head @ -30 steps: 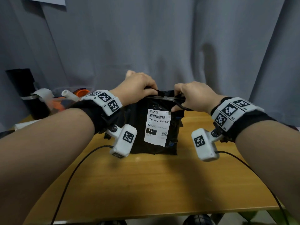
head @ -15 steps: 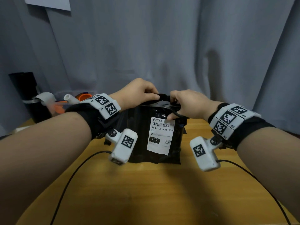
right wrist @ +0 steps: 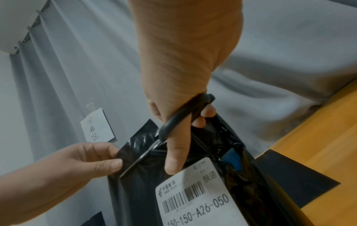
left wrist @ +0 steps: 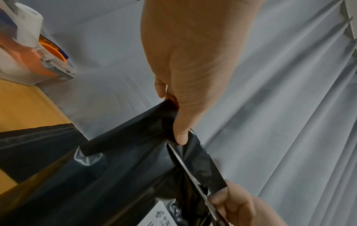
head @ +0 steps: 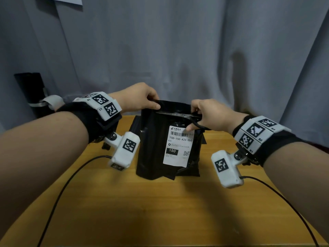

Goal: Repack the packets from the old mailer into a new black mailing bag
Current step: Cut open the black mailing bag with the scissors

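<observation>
The old black mailer (head: 154,148) stands upright on the wooden table (head: 160,202), its white shipping label (head: 179,145) facing me. My left hand (head: 142,98) pinches its top left corner between thumb and fingers. My right hand (head: 208,113) grips black-handled scissors (head: 178,114), whose blades lie across the mailer just under its top edge, tips close to the left thumb. The left wrist view shows the blade (left wrist: 185,165) in the plastic. In the right wrist view something blue (right wrist: 233,159) shows inside the cut opening. A flat black bag (right wrist: 289,175) lies behind the mailer.
A grey curtain (head: 178,50) hangs close behind the table. At the back left stand a black roll (head: 30,91) and an orange tape dispenser (left wrist: 38,61). A handwritten paper note (right wrist: 96,125) is stuck to the curtain. Two black cables (head: 58,193) trail over the table front.
The scissors' blades now reach farther left across the mailer's top, toward my left thumb. My hands have drawn a little apart, both still at the top edge.
</observation>
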`<action>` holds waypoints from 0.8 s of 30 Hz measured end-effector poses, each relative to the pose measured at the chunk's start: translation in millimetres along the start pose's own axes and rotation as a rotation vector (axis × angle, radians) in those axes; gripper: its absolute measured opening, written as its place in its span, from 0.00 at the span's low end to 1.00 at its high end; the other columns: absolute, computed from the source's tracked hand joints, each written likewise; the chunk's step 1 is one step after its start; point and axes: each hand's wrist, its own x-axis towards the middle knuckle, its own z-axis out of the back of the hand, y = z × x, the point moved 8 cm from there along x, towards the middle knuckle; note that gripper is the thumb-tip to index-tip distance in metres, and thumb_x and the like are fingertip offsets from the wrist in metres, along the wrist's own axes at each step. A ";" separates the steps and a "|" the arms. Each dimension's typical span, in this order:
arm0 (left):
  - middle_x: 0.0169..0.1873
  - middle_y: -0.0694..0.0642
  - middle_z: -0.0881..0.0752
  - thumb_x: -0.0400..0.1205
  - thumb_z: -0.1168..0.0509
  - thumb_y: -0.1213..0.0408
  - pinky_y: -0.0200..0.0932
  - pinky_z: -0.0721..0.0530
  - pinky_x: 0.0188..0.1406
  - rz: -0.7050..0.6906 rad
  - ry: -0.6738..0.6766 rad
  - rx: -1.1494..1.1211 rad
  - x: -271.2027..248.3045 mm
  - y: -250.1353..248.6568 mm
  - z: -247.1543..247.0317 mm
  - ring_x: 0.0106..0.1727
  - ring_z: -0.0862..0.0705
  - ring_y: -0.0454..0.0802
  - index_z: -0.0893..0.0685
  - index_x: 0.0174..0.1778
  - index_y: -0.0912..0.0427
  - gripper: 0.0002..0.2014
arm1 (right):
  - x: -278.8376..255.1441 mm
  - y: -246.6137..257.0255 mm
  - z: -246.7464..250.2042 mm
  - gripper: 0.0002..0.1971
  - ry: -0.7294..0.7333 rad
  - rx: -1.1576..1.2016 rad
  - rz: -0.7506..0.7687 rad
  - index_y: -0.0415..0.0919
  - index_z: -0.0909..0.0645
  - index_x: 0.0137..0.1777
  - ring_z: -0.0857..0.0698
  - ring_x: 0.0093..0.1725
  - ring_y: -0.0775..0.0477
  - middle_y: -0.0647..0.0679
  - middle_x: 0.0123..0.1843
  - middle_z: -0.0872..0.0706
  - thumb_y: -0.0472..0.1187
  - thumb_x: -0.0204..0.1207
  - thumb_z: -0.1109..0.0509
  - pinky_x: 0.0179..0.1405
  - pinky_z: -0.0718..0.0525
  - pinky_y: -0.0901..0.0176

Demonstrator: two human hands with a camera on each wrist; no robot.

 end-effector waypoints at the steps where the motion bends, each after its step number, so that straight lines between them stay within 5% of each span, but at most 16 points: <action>1: 0.40 0.52 0.13 0.78 0.30 0.60 0.36 0.22 0.43 -0.008 -0.008 0.001 0.0 -1.7 0.2 0.44 0.17 0.48 0.12 0.50 0.59 0.08 | 0.0 -0.3 1.4 0.27 -0.006 -0.007 0.002 0.47 0.23 0.50 0.16 0.44 0.46 0.51 0.43 0.13 0.61 0.57 0.19 0.41 0.17 0.50; 4: 0.41 0.55 0.12 0.78 0.30 0.61 0.39 0.21 0.48 -0.015 -0.046 -0.048 -0.3 -3.3 -0.1 0.44 0.16 0.49 0.12 0.48 0.59 0.07 | -1.6 -5.6 2.6 0.31 -0.004 0.004 -0.023 0.45 0.23 0.56 0.16 0.48 0.47 0.50 0.48 0.13 0.61 0.59 0.20 0.45 0.22 0.56; 8: 0.41 0.52 0.13 0.79 0.31 0.61 0.31 0.21 0.43 0.003 -0.060 -0.224 -3.8 -3.6 -6.0 0.43 0.16 0.43 0.13 0.47 0.57 0.05 | -3.6 -13.9 -0.4 0.34 0.061 0.112 -0.097 0.49 0.27 0.61 0.18 0.55 0.48 0.51 0.54 0.15 0.62 0.58 0.20 0.65 0.24 0.46; 13: 0.40 0.52 0.12 0.80 0.31 0.62 0.31 0.19 0.43 -0.019 -0.069 -0.283 -4.2 -11.9 -6.2 0.41 0.16 0.42 0.13 0.47 0.58 0.05 | -0.1 -5.3 0.9 0.33 0.072 0.166 -0.082 0.50 0.27 0.61 0.20 0.57 0.50 0.54 0.55 0.17 0.61 0.59 0.20 0.68 0.26 0.42; 19: 0.38 0.50 0.13 0.79 0.31 0.63 0.31 0.21 0.41 -0.011 -0.062 -0.281 -5.5 -9.0 -6.9 0.39 0.16 0.40 0.14 0.44 0.56 0.02 | 0.9 6.5 -1.1 0.29 0.027 0.155 -0.054 0.48 0.24 0.55 0.19 0.50 0.52 0.57 0.45 0.18 0.60 0.59 0.20 0.63 0.25 0.50; 24: 0.38 0.50 0.13 0.79 0.31 0.62 0.28 0.20 0.39 0.003 -0.087 -0.265 -7.8 0.0 -9.1 0.38 0.17 0.40 0.13 0.46 0.57 0.04 | 2.2 15.8 -3.0 0.28 -0.007 0.065 0.016 0.47 0.22 0.54 0.16 0.49 0.48 0.52 0.47 0.14 0.59 0.58 0.19 0.52 0.26 0.58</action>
